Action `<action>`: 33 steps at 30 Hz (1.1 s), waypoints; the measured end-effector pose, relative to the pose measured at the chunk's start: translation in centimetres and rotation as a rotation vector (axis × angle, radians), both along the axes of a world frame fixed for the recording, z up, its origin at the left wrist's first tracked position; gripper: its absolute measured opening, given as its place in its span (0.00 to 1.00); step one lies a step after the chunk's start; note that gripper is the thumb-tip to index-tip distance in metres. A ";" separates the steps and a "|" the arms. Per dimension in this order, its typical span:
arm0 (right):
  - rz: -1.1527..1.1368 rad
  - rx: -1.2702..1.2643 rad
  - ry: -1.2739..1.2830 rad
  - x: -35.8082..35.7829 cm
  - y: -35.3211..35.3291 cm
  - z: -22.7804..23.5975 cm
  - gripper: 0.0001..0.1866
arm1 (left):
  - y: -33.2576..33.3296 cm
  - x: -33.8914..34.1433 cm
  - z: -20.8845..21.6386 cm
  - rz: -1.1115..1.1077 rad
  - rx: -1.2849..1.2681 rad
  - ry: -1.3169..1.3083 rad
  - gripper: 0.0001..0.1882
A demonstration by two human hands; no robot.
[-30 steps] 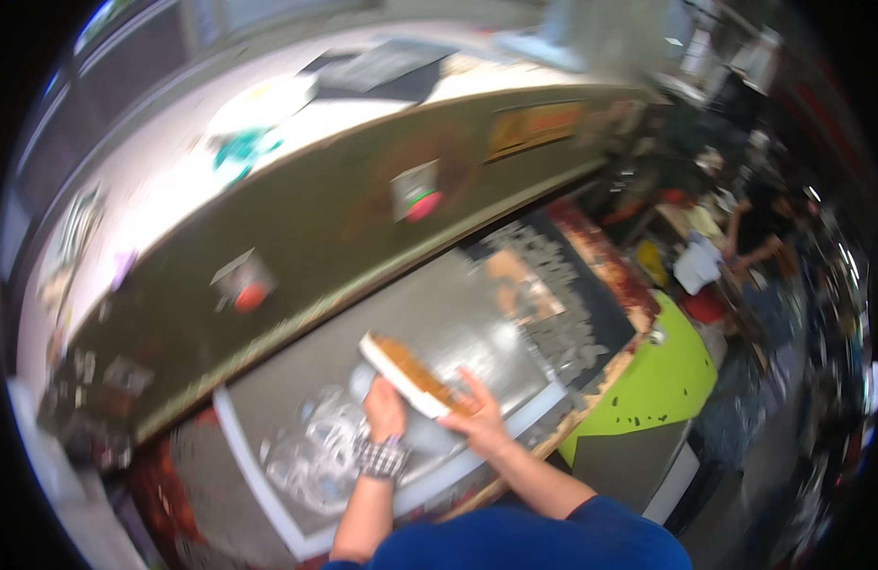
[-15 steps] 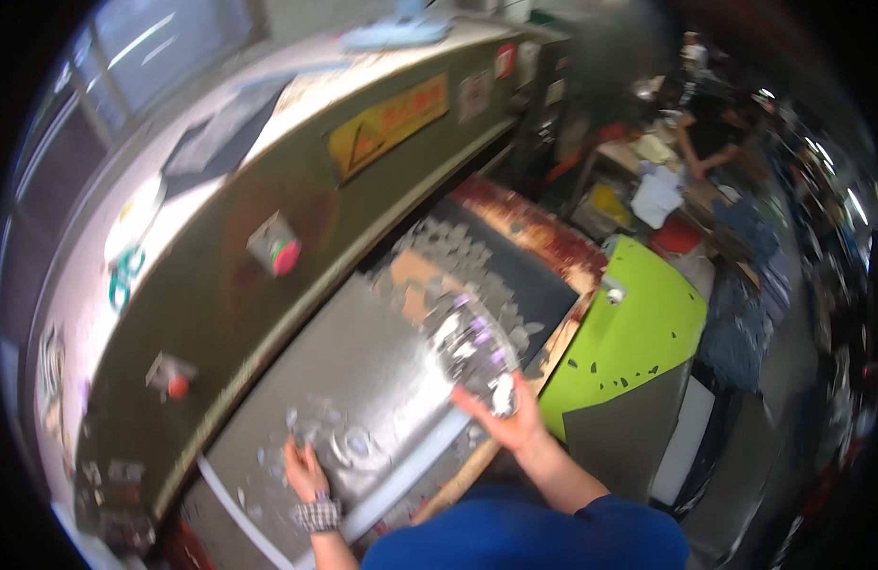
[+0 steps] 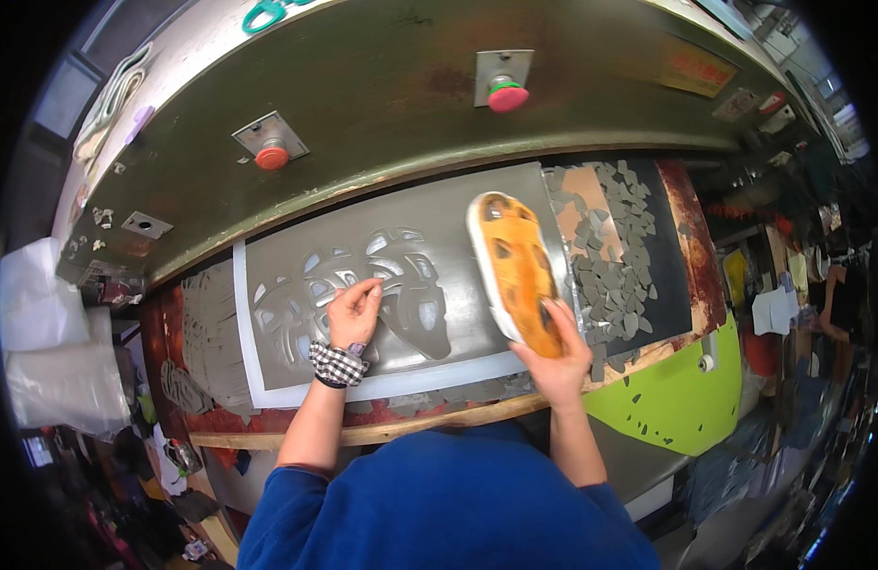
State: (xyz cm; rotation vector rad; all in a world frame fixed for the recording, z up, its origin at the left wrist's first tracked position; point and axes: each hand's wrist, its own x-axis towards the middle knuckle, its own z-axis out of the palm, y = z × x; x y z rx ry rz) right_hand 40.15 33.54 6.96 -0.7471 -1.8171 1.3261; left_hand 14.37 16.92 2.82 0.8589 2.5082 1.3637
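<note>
In my right hand is a long, rounded cutting die, orange on its visible face with dark gaps and a whitish rim. My fingers grip its near end, and it is tilted over the right part of a grey sheet. Curved cut-outs, some showing pale material, mark the sheet's left and middle. My left hand, with a checked band at the wrist, is over these cut-outs. Its thumb and fingertips are pinched together; whatever they hold, if anything, is too small to make out.
Many small grey cut pieces lie right of the sheet. Behind the bed stands a dark green machine beam with two red buttons. Grey scrap strips lie at left. A wooden edge runs along the front, with a lime-green panel at right.
The view has swung round, bringing the bed nearly level. The cutting die now shows its orange face instead of its metallic side. My left hand's fingers have closed into a pinch.
</note>
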 end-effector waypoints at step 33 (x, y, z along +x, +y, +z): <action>-0.439 0.594 -0.261 -22.2 13.6 4.2 0.50 | -2.5 -9.0 0.9 -0.379 -0.102 0.412 0.05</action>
